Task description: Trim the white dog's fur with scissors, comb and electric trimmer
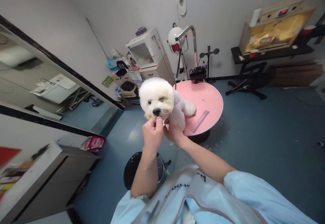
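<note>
A fluffy white dog (pixel 157 93) sits at the near left edge of a round pink grooming table (pixel 208 97), facing me. My left hand (pixel 153 129) is closed in a pinch at the dog's chin, just below its black nose. Beside it, under the chin and against the chest, is my right hand (pixel 175 132), its fingers curled. A small dark, thin item shows at those fingers, too little of it to name. On the tabletop to the right of the dog lies a comb (pixel 201 121) with a purple strip.
A curved metal grooming arm (pixel 195 44) rises behind the table, holding a black tray (pixel 198 73). A black round stool (pixel 132 170) stands below my left forearm. To the left are a large mirror (pixel 58 82) and a grey cabinet (pixel 48 180). Fur clippings lie on the blue floor.
</note>
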### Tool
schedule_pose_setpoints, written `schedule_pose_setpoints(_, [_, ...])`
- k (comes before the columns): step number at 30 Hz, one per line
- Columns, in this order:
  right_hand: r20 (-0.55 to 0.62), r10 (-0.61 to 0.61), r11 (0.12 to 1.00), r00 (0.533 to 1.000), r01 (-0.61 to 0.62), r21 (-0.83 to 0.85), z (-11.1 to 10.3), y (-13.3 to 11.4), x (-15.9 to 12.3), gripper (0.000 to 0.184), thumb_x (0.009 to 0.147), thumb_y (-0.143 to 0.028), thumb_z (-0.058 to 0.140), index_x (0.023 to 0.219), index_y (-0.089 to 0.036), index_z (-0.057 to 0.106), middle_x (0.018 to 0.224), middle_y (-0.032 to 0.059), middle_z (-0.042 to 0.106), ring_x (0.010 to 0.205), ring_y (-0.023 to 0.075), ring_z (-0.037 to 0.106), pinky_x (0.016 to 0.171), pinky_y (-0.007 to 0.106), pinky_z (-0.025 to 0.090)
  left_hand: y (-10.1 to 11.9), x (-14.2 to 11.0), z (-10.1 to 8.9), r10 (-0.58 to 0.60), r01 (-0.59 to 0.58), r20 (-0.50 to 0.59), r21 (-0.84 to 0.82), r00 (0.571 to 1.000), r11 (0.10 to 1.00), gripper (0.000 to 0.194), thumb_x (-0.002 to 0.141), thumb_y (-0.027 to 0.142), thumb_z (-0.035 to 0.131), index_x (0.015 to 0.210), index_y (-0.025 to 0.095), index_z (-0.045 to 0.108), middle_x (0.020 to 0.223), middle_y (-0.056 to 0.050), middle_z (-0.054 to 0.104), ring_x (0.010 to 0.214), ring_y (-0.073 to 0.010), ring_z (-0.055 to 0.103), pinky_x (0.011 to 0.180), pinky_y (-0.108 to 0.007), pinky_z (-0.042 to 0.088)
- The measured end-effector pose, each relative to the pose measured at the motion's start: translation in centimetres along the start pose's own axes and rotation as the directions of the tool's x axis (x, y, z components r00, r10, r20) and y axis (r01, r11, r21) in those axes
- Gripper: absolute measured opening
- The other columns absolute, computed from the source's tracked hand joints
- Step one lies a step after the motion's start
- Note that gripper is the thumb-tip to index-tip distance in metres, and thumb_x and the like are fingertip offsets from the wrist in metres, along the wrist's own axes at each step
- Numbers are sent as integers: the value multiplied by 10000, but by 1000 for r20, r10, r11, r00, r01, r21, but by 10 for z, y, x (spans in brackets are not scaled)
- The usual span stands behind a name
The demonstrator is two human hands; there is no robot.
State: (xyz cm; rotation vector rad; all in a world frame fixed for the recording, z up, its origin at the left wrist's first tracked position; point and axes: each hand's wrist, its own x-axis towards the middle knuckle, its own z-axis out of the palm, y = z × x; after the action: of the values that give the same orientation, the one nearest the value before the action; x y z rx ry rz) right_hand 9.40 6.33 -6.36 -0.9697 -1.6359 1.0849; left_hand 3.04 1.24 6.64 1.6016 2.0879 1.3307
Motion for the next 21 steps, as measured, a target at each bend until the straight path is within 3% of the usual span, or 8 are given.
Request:
schedule_pose_setpoints(4, [-33,-93,988,995,88,-127,5,-3,4,198,783,-190,552,958,-207,462,889,96,601,843,249,608,734,371,475,1,1,-2,-11,11,-8,-30,1000,999,332,821,360,480,580,150,571,503,0,531,497,-106,456,509,-217,334])
schedule_pose_setpoints(6, [-30,-144,983,989,139,-122,8,-4,6,243,749,-210,588,954,-214,458,904,84,602,869,250,610,740,377,494,1,2,-2,-8,7,-16,-45,1000,999,348,819,365,482,548,153,529,488,4,505,493,-101,440,498,-214,327])
schedule_pose_setpoints(11, [-4,-136,990,991,136,-34,14,-6,11,176,779,-191,534,939,-218,466,819,39,611,774,201,620,693,352,517,-1,3,-3,-37,35,-22,-68,999,997,343,819,365,482,549,156,509,471,16,469,471,-93,407,483,-217,317])
schedule_pose_setpoints(14, [15,-170,985,985,170,-23,13,-11,13,247,746,-205,592,965,-214,477,903,56,624,835,205,614,727,352,515,-1,4,-4,-28,27,-31,-49,999,998,340,820,359,487,550,155,510,480,12,487,485,-95,420,495,-215,326])
schedule_pose_setpoints(18, [52,-70,998,996,70,4,9,-20,13,181,758,-151,553,909,-197,463,863,46,628,777,169,612,702,308,501,0,4,-6,-47,45,-30,-57,998,997,343,826,361,479,553,155,505,480,12,485,483,-96,420,493,-217,325])
schedule_pose_setpoints(21, [67,-63,998,996,62,22,9,-23,13,254,729,-135,587,931,-184,442,882,45,629,793,157,615,720,283,489,3,6,-7,-46,45,-36,-42,998,998,335,821,357,480,555,154,510,475,16,469,478,-95,411,488,-217,322])
